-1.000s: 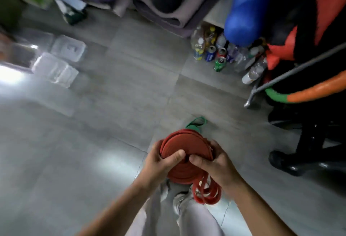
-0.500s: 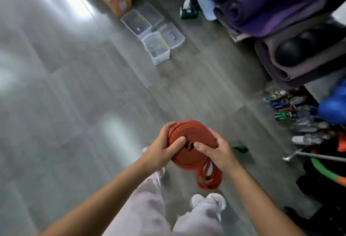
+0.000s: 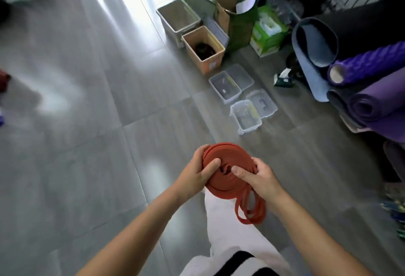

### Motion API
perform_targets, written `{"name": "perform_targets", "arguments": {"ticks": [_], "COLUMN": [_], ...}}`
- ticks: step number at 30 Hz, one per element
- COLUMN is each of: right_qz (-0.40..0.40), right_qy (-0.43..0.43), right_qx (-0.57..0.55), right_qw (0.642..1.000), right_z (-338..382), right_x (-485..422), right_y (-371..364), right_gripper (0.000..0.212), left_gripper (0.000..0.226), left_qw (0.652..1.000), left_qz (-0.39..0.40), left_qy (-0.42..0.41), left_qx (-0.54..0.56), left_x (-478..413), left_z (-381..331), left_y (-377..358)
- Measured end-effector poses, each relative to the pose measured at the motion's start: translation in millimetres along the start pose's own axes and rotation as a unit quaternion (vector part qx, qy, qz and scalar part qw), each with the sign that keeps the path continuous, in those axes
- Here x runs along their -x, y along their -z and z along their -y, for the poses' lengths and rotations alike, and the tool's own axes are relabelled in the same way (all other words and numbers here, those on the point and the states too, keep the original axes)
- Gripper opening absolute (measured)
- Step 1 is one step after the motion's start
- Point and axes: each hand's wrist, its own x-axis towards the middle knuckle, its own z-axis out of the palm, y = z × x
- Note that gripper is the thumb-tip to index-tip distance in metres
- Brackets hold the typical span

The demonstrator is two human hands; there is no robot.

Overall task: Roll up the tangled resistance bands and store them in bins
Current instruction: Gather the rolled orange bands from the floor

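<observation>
Here, left hand (image 3: 195,171) and right hand (image 3: 255,178) clamp the coiled red band (image 3: 228,185) at waist height, thumbs pressing its face. Rubbery, springy; tail dangles. Best gripped across the coil.

You've got strong daylight coming in from eleven o'clock, streaking white glare across the glossy grey floor (image 3: 87,188), with a hazy bright patch at nine o'clock. Motion blur smears the rim at nine and three o'clock; the red band (image 3: 225,186) near six o'clock reads sharpest
</observation>
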Motion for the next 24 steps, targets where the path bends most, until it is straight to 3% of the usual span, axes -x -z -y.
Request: {"name": "perform_targets", "arguments": {"ticks": [4, 7, 11, 13, 18, 24], "right_qz": [0.023, 0.063, 0.091, 0.097, 0.08, -0.026], "right_qy": [0.008, 0.004, 0.024, 0.034, 0.042, 0.021], "right_qx": [0.018, 0.048, 0.086, 0.114, 0.125, -0.008], "right_qw": [1.0, 0.997, 0.992, 0.988, 0.988, 0.999], "right_z": [59.0, 117.7, 198.8, 235.1, 306.4, 366.5], "right_x": [-96.2, -167.9, -259.8, -301.7, -411.2, -533.7], "right_y": [-55.6, -102.0, -158.3, -184.6, -253.1, -349.4], "right_gripper": [0.057, 0.061, 0.053, 0.06, 0.068, 0.067], "left_gripper": [0.039, 0.027, 0.041, 0.041, 0.044, 0.059], "left_qw": [0.999, 0.997, 0.993, 0.99, 0.991, 1.0], "left_qz": [-0.036, -0.057, -0.086, -0.098, -0.066, 0.006], "left_qy": [0.021, 0.039, 0.039, 0.041, 0.051, 0.02], "left_qx": [0.015, 0.033, 0.075, 0.098, 0.106, -0.002], "left_x": [-77.7, -135.0, -206.7, -238.9, -340.9, -495.3], "left_z": [-13.4, -36.5, -66.5, -78.7, -100.0, -134.1], "left_y": [88.6, 161.6, 254.4, 296.4, 410.4, 554.9]}}
